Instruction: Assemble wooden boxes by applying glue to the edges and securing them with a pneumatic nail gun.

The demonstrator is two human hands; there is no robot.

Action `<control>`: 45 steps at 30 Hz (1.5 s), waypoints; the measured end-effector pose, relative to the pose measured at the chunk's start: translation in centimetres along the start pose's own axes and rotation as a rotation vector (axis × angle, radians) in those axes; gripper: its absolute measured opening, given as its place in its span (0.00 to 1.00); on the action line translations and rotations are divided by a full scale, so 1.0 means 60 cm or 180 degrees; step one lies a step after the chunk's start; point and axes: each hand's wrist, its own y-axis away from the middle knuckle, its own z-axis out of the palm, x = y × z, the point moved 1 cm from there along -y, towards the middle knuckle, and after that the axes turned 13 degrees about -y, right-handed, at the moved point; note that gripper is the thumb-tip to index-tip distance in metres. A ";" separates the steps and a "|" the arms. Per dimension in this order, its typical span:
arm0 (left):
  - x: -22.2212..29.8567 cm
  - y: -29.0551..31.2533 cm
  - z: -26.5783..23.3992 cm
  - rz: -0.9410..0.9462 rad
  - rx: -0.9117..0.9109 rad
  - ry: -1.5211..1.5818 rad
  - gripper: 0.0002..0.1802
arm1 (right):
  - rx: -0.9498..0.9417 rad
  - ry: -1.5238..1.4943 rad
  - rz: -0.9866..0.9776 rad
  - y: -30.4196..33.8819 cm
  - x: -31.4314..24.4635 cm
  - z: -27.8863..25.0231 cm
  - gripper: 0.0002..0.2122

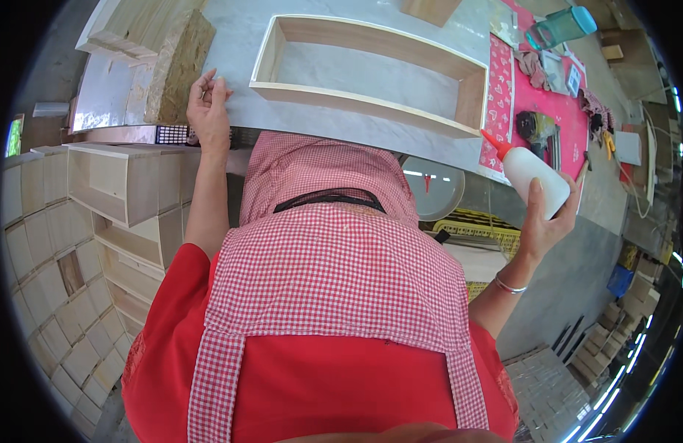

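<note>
A white squeeze bottle (533,176) with a red nozzle is gripped in my right hand (547,214), its body tilted toward the upper left. Its tip is at or very close to the near right corner of a long rectangular wooden frame (371,105). The frame lies on the grey tabletop (241,52), which shows through its middle. My left hand (209,111) is at the table's near edge, beside a rough particle board block (180,68). Its fingers are loosely bent and slightly apart, with nothing seen in them.
Stacked wooden boards (138,28) stand far left. On the right, a pink patterned cloth (572,124) bears a nail gun (541,133) and a teal bottle (561,28). Wooden boxes (105,181) are piled at my left. A round white basin (439,193) and yellow crate (485,232) sit below the table.
</note>
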 end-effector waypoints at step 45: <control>-0.002 0.001 0.004 0.0021 -0.0278 0.0137 0.12 | -0.0358 -0.0658 0.0167 0.021 -0.044 0.102 0.20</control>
